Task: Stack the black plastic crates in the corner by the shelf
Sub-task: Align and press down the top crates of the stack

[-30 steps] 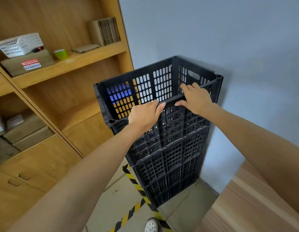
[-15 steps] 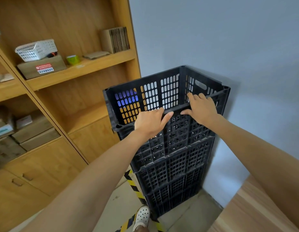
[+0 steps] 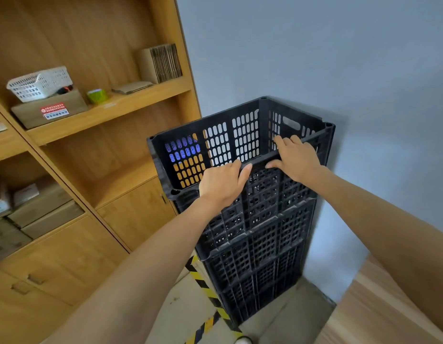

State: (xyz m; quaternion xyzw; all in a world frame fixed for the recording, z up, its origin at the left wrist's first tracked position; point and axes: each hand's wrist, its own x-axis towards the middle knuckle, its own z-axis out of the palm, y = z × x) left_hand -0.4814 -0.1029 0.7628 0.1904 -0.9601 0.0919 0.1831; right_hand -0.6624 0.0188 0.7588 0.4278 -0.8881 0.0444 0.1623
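A tall stack of black perforated plastic crates [image 3: 260, 247] stands in the corner between the wooden shelf unit [image 3: 109, 105] and the grey wall. The top crate [image 3: 215, 142] is open and looks empty. Both hands rest on its near rim: my left hand [image 3: 223, 183] grips the rim left of centre, fingers curled over the edge; my right hand [image 3: 296, 158] holds the rim to the right, fingers over the edge and thumb below.
Yellow-and-black hazard tape [image 3: 203, 289] runs along the floor past the stack's foot. A light wooden surface [image 3: 379, 316] lies at the lower right. The shelf holds a white basket [image 3: 39, 83], a cardboard box [image 3: 49, 111], a green tape roll [image 3: 97, 95] and cardboard sheets [image 3: 163, 62].
The view has shifted so the stack sits slightly lower and further right in frame. Both hands keep the same hold on the top crate's rim.
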